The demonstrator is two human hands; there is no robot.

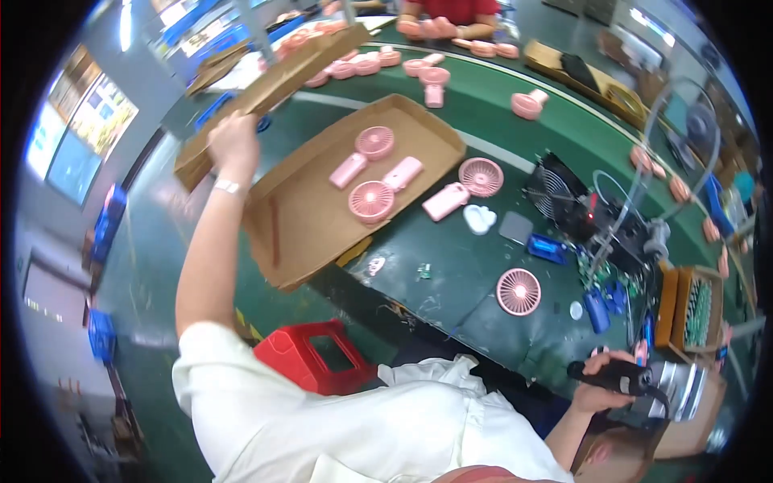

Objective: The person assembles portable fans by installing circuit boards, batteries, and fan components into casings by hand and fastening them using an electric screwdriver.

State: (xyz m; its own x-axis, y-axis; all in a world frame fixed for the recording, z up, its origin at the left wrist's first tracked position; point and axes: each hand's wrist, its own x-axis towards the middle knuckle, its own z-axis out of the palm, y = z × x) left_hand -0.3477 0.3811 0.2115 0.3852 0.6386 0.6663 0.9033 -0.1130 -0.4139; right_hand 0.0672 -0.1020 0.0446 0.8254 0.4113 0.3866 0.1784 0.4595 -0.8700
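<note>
My left hand (233, 147) is closed on the near edge of a raised, tilted cardboard tray (278, 87). Just below it rests another shallow cardboard tray (302, 229) with two pink handheld fans (371, 201) inside. Beside that tray, on the green work table (435, 294), lies another pink handheld fan (448, 201). A round pink fan head (518, 291) sits closer to me. At the lower right, my right hand (605, 385) grips a black corded hand tool (616, 376); its exact kind is hard to make out.
A black cooling fan (554, 193) with cables stands right of the table's middle. Near it lie a blue block (547, 248) and a white moulded part (479, 219). A parts box (699, 310) is farther right. Below the table edge sits a red container (318, 354). Across the belt, a person in red (451, 10) handles pink parts.
</note>
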